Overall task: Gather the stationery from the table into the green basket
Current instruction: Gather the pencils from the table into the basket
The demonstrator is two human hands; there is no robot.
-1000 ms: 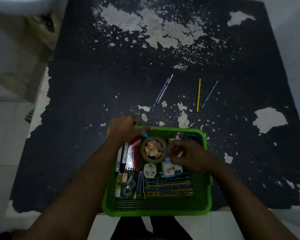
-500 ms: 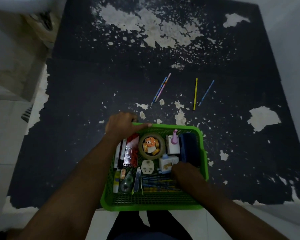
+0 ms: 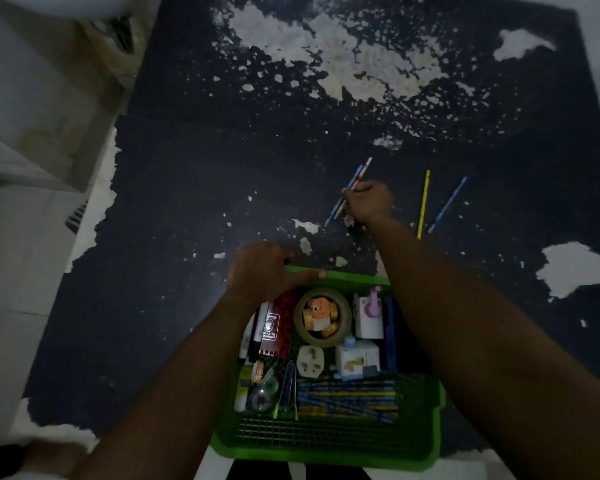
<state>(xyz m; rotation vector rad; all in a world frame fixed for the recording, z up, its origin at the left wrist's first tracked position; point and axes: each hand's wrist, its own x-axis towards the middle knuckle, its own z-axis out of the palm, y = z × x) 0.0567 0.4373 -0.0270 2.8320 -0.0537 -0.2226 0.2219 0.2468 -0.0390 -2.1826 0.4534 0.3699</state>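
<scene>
In the head view, a green basket is seen at the near edge of a dark table whose coating is peeled away in pale patches. The far rim of the basket is gripped by the left hand, with the thumb laid along the rim and the fingers curled over its outer side. Inside the basket a roll of brown tape is seen near the far rim, with a small orange figure set in its hole; a red notebook lies just left of the roll, a white plug adapter lies just on its near side, and a bundle of pencils is laid crosswise nearer the person. Beyond the basket's far rim, the right hand is stretched out over the table, and its curled fingers are closed on a blue and pink pair of pencils; whether the pair is lifted off the table cannot be told. Further to the right, also beyond the basket, a yellow pencil and a blue pencil are left lying on the table, near each other but apart from the hand.
</scene>
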